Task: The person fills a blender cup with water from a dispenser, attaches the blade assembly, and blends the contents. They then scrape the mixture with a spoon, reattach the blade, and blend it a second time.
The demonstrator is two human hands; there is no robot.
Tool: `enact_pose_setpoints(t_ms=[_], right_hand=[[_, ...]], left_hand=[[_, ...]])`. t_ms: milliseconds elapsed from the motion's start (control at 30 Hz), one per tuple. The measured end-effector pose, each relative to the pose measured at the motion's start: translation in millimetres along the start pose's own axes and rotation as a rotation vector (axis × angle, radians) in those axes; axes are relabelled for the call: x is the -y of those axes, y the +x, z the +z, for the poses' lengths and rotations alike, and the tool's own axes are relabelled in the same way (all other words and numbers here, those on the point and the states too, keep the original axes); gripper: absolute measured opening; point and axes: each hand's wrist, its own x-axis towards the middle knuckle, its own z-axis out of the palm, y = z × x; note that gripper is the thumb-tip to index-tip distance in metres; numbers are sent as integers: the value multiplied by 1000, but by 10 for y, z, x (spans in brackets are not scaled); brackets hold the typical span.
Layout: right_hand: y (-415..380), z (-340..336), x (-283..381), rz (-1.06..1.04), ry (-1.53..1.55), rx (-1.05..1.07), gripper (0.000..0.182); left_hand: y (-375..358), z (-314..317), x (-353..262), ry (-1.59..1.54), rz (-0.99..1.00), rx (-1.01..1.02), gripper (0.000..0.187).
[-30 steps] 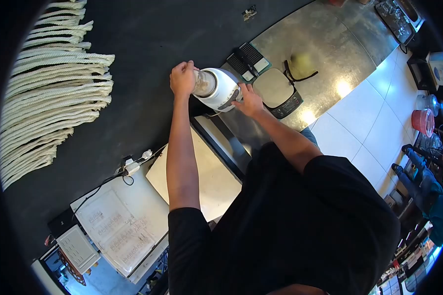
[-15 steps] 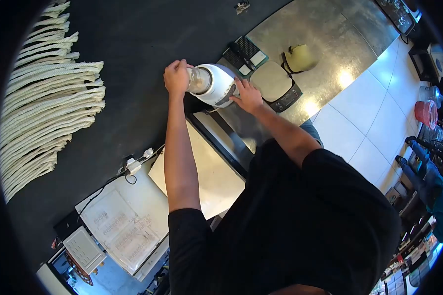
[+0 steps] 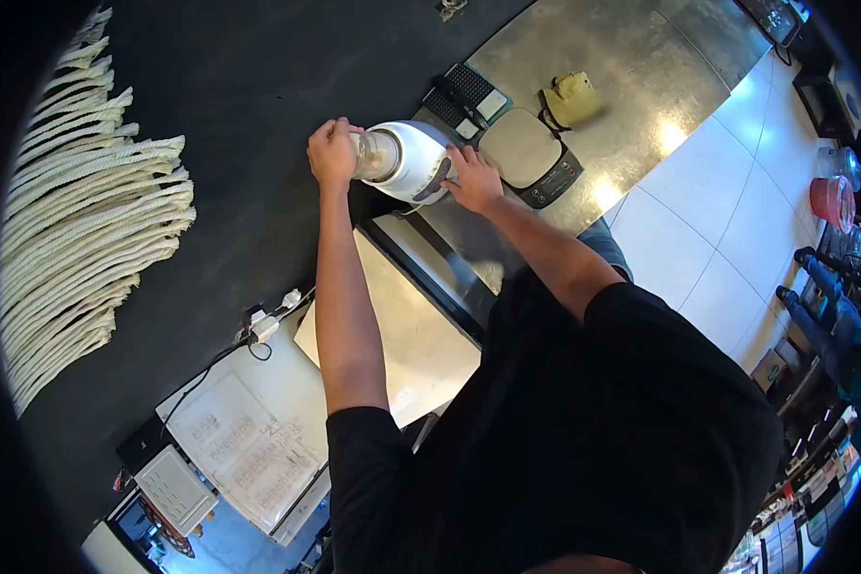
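A white appliance (image 3: 404,163) that looks like a blender stands at the counter's edge, its clear jar (image 3: 378,156) pointing left in view. My left hand (image 3: 331,153) is closed around the far end of the jar. What lies inside the jar is hard to make out. On the body's dark control panel (image 3: 439,175) rests my right hand (image 3: 475,180), fingers stretched out and apart. Just right of that hand sits a digital scale (image 3: 523,148) with a flat plate and dark buttons. A yellow-green thing (image 3: 574,100), perhaps a jug or pouch, is beyond the scale.
A black gridded pad (image 3: 464,99) lies on the metal counter (image 3: 631,57). Thick rope fringe (image 3: 115,220) hangs at left. Below are a pale flat-topped unit (image 3: 402,335), a white surface (image 3: 249,421) and plugs with cables (image 3: 264,325). Tiled floor (image 3: 708,191) and another person's legs (image 3: 818,306) appear at right.
The whole view has shifted slightly, so the counter things sit a little further left. Both hands stay on the blender in much the same places.
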Motion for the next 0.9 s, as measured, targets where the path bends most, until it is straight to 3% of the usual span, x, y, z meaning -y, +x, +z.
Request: enact_pose_setpoints(t_ms=[500, 633, 900], right_hand=[[47, -39, -20, -10, 41, 99, 72], [36, 8, -10, -17, 60, 32, 68], [23, -8, -63, -14, 48, 75, 70]], left_hand=[[76, -11, 34, -108, -16, 85, 35], [108, -2, 86, -130, 12, 107, 36], [-104, -93, -203, 178, -61, 14, 38]])
